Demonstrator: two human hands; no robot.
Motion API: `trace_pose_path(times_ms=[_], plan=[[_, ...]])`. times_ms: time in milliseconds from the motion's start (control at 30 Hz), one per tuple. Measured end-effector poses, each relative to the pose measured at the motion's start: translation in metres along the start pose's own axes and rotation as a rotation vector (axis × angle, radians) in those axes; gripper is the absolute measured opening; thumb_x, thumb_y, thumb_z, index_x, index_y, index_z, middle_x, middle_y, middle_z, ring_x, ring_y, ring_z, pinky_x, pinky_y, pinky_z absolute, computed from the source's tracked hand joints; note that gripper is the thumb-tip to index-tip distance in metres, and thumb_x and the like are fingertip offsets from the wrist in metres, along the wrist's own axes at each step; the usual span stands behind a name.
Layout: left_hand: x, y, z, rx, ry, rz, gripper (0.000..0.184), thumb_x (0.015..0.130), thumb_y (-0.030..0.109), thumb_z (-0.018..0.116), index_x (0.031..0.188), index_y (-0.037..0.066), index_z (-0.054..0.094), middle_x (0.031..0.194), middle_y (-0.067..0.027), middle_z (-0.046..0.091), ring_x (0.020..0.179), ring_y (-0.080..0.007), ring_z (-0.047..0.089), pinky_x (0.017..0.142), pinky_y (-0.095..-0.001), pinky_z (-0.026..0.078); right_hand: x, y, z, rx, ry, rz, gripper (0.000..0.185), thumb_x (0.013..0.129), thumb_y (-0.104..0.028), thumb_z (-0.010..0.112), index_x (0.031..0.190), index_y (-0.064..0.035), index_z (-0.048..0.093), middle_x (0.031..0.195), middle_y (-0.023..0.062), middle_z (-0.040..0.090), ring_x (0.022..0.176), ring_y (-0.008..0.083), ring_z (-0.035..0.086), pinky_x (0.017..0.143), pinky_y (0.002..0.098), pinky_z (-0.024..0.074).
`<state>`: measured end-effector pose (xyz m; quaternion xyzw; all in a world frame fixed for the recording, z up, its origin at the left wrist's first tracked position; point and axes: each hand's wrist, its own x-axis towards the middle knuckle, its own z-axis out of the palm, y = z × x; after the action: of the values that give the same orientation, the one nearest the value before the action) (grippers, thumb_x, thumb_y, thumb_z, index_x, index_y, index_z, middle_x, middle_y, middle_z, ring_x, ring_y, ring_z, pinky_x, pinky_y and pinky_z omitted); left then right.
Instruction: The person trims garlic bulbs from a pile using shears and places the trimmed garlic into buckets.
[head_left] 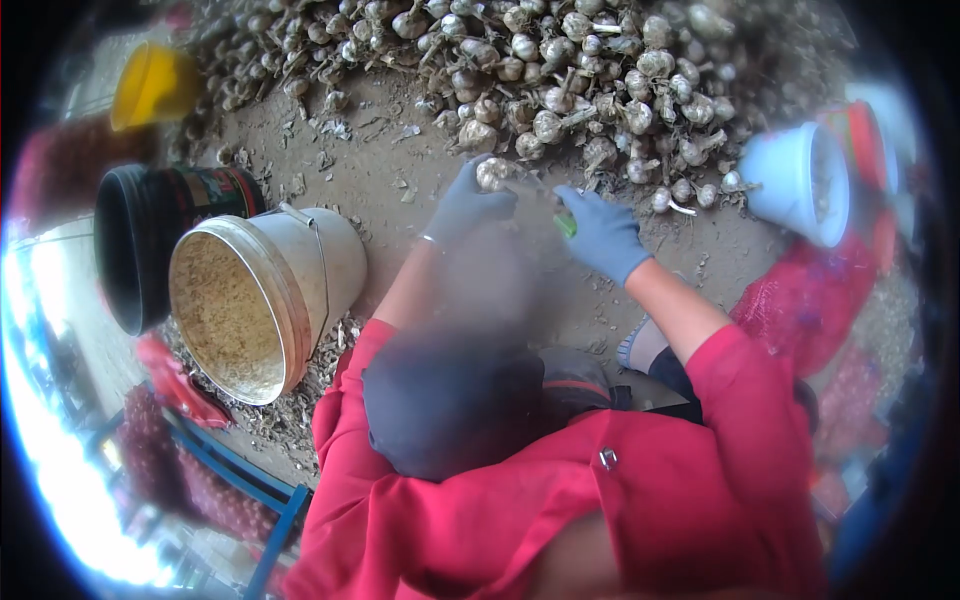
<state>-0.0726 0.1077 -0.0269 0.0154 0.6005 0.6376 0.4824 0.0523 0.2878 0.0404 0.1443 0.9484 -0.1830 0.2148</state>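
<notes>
My left hand (464, 210), in a grey-blue glove, is closed around a garlic bulb (493, 174) at the near edge of the heap. To its right, my right hand (606, 236), gloved alike, grips a small tool with a green handle (567, 224). The tool's working end is too blurred to name its kind. A gap separates the two hands. Just beyond them lies a large heap of garlic bulbs (548, 125) with stems and roots on. A dark rounded shape (455, 405) hides part of my lap.
On the left, a white bucket (335, 255) and a black bucket (122, 250) lie tipped. A yellow bucket (155, 85) is farther back. Pale blue buckets (790, 185) and a red mesh bag (810, 300) sit at right. Dry trimmings (285, 425) litter the floor by a blue frame (275, 540).
</notes>
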Motion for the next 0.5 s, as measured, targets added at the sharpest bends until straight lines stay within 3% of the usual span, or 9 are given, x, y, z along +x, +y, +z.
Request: trace_pose_path(times_ms=[133,233,400,500], plan=[[-0.025,0.002,0.020,0.028,-0.050,-0.018,0.059,0.076,0.003,0.070,0.129,0.003,0.045,0.100,-0.0055,0.061,0.082,-0.0120,0.060,0.071,-0.0267,0.051,-0.022,0.008,0.014,-0.081,0.224,-0.168,0.052,0.080,-0.032,0.064,0.128,-0.0187,0.049,0.094,0.0150,0.059,0.082,0.0341,0.063,0.078,0.0459,0.0447],[-0.036,-0.006,0.023,0.088,-0.075,-0.041,0.056,0.077,0.001,0.070,0.127,0.004,0.047,0.101,-0.0050,0.062,0.085,-0.0107,0.060,0.072,-0.0257,0.050,-0.026,0.005,0.018,-0.082,0.173,-0.181,0.059,0.079,-0.031,0.064,0.134,-0.0181,0.045,0.097,0.0164,0.058,0.084,0.0327,0.061,0.083,0.0450,0.0422],[-0.045,-0.006,0.018,0.236,-0.065,-0.040,0.059,0.077,0.002,0.073,0.129,0.005,0.045,0.106,-0.0036,0.061,0.091,-0.0106,0.060,0.077,-0.0246,0.050,-0.036,-0.002,0.006,-0.101,0.033,-0.173,0.053,0.080,-0.029,0.063,0.128,-0.0135,0.047,0.093,0.0184,0.060,0.082,0.0343,0.064,0.075,0.0458,0.0457],[-0.049,-0.005,0.019,0.001,-0.168,-0.024,0.063,0.076,0.002,0.074,0.130,0.005,0.043,0.108,-0.0045,0.060,0.094,-0.0117,0.060,0.080,-0.0266,0.051,-0.031,0.013,0.008,0.033,-0.045,-0.173,0.047,0.081,-0.028,0.062,0.123,-0.0112,0.050,0.090,0.0205,0.062,0.084,0.0342,0.065,0.071,0.0467,0.0473]])
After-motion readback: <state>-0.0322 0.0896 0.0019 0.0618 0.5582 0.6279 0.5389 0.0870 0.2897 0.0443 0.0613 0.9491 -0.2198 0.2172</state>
